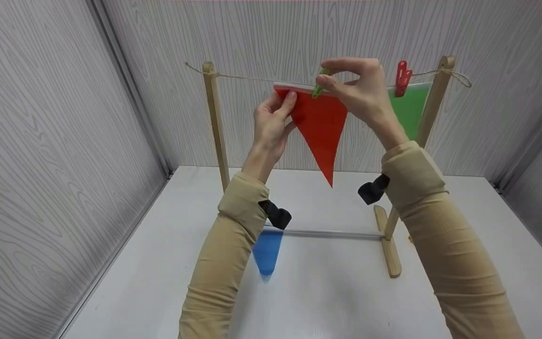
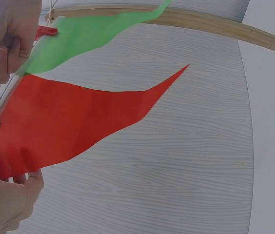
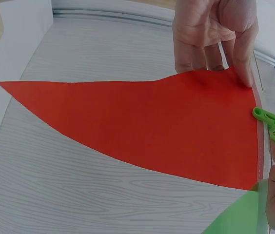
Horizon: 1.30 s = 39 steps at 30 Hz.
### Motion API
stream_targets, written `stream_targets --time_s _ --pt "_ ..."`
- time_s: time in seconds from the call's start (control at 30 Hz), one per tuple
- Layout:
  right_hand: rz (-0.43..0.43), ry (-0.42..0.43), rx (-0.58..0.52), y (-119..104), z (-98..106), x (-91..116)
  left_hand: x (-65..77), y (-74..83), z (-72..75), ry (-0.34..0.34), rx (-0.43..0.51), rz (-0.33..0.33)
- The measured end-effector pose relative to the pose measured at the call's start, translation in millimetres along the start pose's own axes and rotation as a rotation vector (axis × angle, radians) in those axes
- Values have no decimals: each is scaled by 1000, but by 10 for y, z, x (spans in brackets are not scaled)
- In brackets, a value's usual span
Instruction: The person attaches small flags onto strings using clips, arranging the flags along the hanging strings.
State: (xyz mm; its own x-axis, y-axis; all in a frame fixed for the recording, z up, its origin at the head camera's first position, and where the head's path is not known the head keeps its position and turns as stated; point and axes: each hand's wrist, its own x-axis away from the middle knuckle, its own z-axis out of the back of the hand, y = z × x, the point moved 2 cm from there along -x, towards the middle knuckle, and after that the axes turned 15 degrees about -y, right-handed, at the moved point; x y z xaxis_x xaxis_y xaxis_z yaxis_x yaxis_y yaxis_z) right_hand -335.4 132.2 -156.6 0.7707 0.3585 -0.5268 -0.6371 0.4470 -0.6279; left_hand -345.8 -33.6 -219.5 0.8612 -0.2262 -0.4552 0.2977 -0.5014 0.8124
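Note:
A red triangular pennant (image 1: 322,122) hangs point down at a string (image 1: 247,77) tied between two wooden posts. My left hand (image 1: 273,120) pinches its upper left corner, thumb in front and fingers behind. Between thumb and fingers, my right hand (image 1: 360,89) grips a green clothespin (image 3: 269,119); the pin's tip overlaps the pennant's white top edge near its middle. To the right, a green pennant (image 1: 410,106) hangs from the string with a red clothespin (image 1: 402,80) on its top edge. In the left wrist view the two pennants' top edges lie side by side.
The left post (image 1: 214,122) and right post (image 1: 431,108) stand on a white table (image 1: 327,292). A wooden foot (image 1: 388,254) supports the right post. A blue pennant (image 1: 267,252) lies low behind the left forearm. Wood-grain panels (image 1: 40,117) enclose the table.

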Motion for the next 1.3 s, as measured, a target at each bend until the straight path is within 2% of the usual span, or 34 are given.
stream_targets --time_s 0.43,0.73,0.93,1.17,1.3 --pt "16 -38 -8 73 22 54 44 -15 73 14 -38 -8" --pt "36 -91 -145 114 45 115 77 -21 122 13 -71 -28" --pt "23 -122 -152 126 32 117 87 -7 119 49 -80 -37" --pt "61 -146 -131 131 5 146 112 -25 159 64 -100 -22" --pt "104 -130 -174 154 -20 213 151 -68 206 60 -148 -13"
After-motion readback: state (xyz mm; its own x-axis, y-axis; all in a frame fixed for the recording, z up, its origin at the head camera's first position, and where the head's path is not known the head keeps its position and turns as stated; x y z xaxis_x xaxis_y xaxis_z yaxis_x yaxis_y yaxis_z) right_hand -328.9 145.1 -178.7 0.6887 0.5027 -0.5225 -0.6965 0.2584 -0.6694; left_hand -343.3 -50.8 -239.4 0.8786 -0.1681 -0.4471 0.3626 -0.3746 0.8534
